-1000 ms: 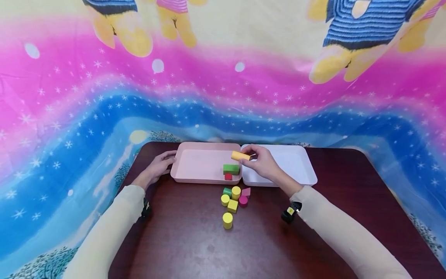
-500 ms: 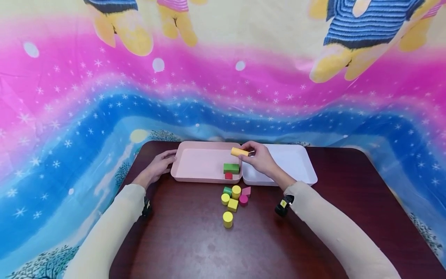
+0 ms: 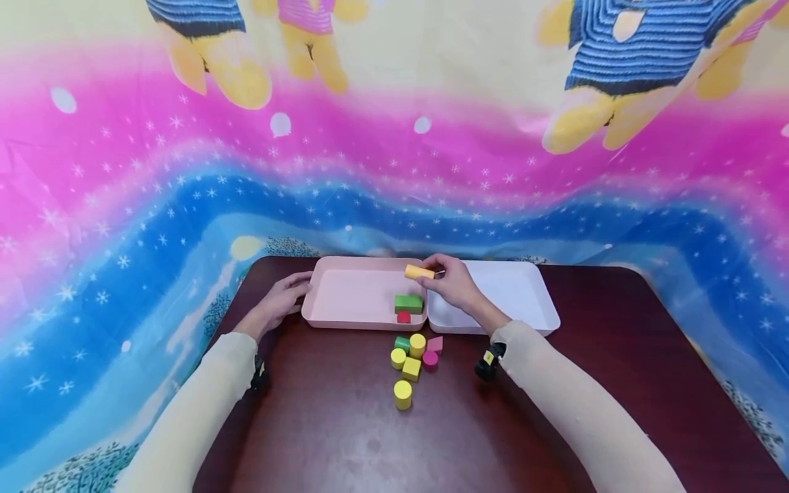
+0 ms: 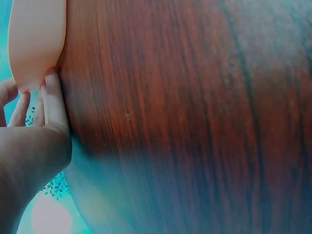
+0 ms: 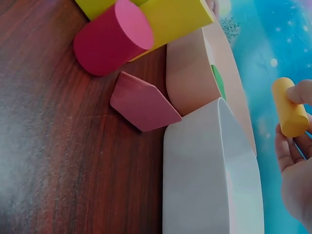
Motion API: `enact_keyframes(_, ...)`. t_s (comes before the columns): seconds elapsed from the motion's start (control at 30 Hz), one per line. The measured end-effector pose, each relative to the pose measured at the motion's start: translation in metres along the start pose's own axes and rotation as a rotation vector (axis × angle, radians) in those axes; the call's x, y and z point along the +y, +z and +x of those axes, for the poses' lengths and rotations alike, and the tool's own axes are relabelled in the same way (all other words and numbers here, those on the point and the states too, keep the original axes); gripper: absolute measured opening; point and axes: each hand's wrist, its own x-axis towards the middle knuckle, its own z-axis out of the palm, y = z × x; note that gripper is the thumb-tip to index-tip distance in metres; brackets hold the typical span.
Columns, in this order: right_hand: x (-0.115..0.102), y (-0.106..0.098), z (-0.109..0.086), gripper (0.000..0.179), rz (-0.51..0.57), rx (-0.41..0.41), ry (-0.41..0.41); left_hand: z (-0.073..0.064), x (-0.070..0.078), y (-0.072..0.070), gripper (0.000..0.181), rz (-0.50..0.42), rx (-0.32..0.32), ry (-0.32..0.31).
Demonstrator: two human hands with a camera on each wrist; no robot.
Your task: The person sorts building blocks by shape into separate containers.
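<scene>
My right hand pinches an orange-yellow cylinder block between thumb and fingers, held above the right end of the pink tray. In the right wrist view the cylinder stands out past the tray rims. My left hand rests against the pink tray's left end; its fingers lie fairly straight along the wall in the left wrist view. Inside the pink tray, at its right end, lie a green rectangular block and a small red block.
A white tray adjoins the pink one on the right. In front of them cluster yellow blocks, a green cylinder, a magenta cylinder and a pink block. One yellow cylinder stands nearer on the dark table.
My right hand has drifted slightly left with the orange-yellow cylinder, and the right forearm has swung inward. The left hand stays at the tray; the blocks stay where they were.
</scene>
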Motion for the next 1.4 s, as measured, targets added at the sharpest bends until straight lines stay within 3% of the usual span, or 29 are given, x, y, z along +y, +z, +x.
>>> enact_keyframes(0.33, 0.007, 0.005, 0.01, 0.029, 0.012, -0.007, 0.034, 0.002, 0.0, 0.0, 0.058, 0.007, 0.004, -0.006)
enact_keyframes(1.2, 0.021, 0.028, 0.009, 0.026, 0.038, -0.005, 0.091, 0.005, -0.004, -0.002, 0.057, -0.001, 0.006, 0.003)
enact_keyframes(1.4, 0.022, 0.03, 0.009, 0.025, 0.04, -0.007, 0.069, 0.006, -0.004, -0.003, 0.056, -0.003, 0.005, 0.007)
